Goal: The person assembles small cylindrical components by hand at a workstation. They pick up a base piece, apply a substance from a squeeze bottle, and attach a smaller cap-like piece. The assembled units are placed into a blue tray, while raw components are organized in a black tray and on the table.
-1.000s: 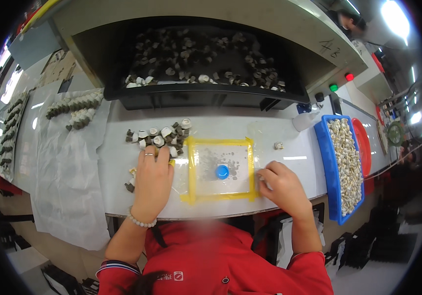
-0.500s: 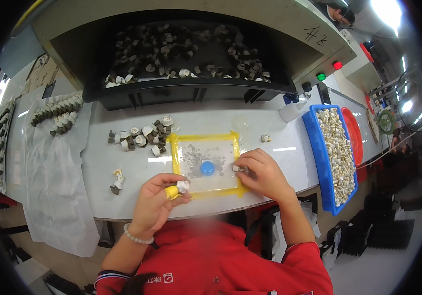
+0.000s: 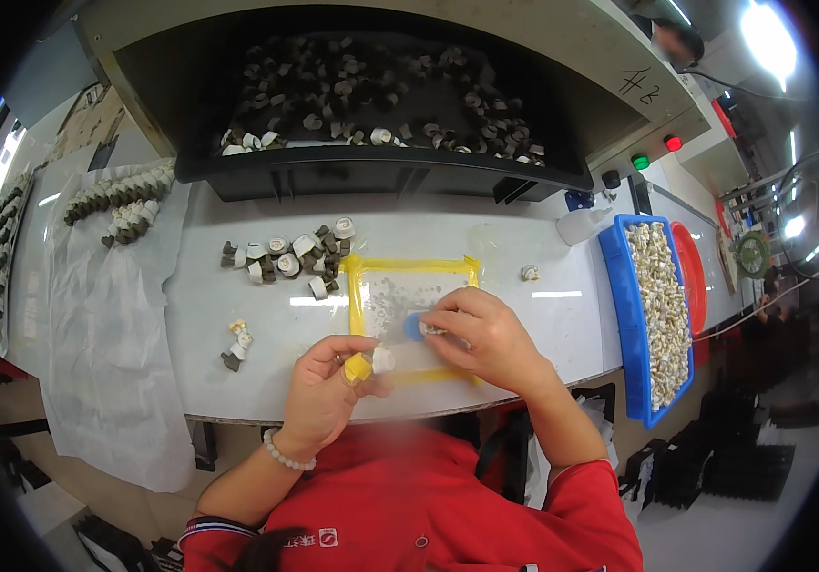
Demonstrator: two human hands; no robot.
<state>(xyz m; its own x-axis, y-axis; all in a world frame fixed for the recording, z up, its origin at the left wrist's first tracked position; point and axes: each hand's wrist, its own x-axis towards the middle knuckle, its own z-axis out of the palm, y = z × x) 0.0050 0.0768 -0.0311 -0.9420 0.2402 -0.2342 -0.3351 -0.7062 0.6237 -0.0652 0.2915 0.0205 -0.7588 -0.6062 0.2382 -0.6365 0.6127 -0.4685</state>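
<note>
My left hand, with a beaded bracelet at the wrist, pinches a small white piece over the near left edge of a yellow-taped panel. Something yellow sits at its thumb; I cannot tell whether it is a finger cover or part of the piece. Closed on a small white figurine part, my right hand is over the panel. Its fingertips are beside a round blue cap, which they partly cover. Dark wet-looking spots mark the panel around the cap.
White-and-dark parts lie loosely left of the panel, near one assembled figurine. Rows of figurines rest on a plastic sheet. A black tray of parts stands behind; at right are a bottle and a blue bin.
My right hand has moved left with its small part, from the panel's right edge to the blue cap. My left hand stays near the panel's front left, still pinching the white piece.
</note>
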